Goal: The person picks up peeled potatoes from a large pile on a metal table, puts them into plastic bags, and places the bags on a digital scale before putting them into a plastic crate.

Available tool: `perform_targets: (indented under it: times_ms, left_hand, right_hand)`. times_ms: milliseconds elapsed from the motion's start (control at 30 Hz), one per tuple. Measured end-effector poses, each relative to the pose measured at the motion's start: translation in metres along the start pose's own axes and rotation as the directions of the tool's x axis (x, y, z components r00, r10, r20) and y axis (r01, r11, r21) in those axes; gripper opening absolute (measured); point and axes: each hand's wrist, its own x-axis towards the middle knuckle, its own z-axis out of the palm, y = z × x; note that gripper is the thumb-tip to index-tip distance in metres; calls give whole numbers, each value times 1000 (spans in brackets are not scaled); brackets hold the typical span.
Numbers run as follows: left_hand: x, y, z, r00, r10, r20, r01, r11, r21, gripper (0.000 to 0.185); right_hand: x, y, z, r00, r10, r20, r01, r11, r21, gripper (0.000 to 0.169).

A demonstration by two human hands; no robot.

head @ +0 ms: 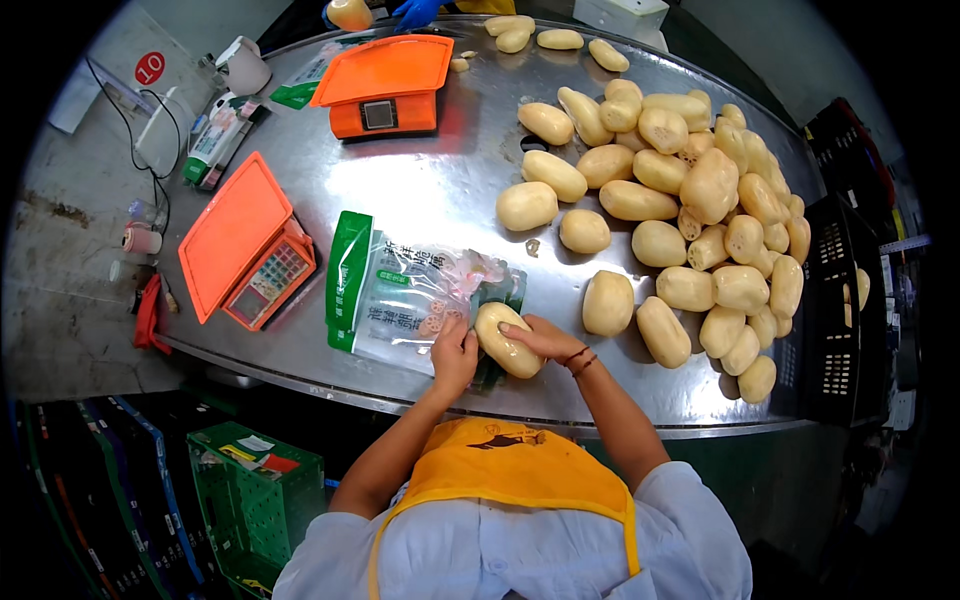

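Note:
In my right hand (551, 341) is a peeled lotus root segment (510, 358), pale and wet, with the thumb lying over its top. My left hand (454, 354) pinches the edge of a clear plastic bag (390, 315) close beside that segment. The bag lies flat on a steel table (435, 184), its green printed end to the left; it bears writing and a pink flower picture. Right of my hands, a large heap of peeled lotus root segments (709, 187) spreads over the table, with two loose ones nearest my right hand.
Orange scales stand left (240, 232) and at the back (386, 64). Packed bags (217, 146) and a kettle (244, 67) are at the far left. A black crate (836, 300) borders the right end. A co-worker's blue-gloved hand (420, 13) shows opposite. A green crate (255, 487) stands below.

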Motion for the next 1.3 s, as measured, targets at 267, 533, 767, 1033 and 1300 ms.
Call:
perform_targets:
  times_ms: [267,533,767,1033,1300]
  left_hand:
    - [1,8,-3,998,-19,54,20,1000,-20,22]
    - [19,38,-22,992,85,95,-96,988,121,30]
    - [47,60,-31,922,374,98,-386,874,296,34]
    - [62,62,-42,912,378,159,-405,893,199,35]
    - [48,51,-31,943,324,81,-331,937,109,36]
  right_hand:
    - [-1,-1,-2,1000,25,1,-25,999,31,56]
    - [-19,-3,16,998,-12,-64,49,793,607,51]
    - [-21,-22,34,897,-261,-356,268,963,-31,59]
    - [-31,-35,25,961,-132,-243,232,863,449,54]
    - [-22,-22,30,893,-331,-304,369,926,75,46]
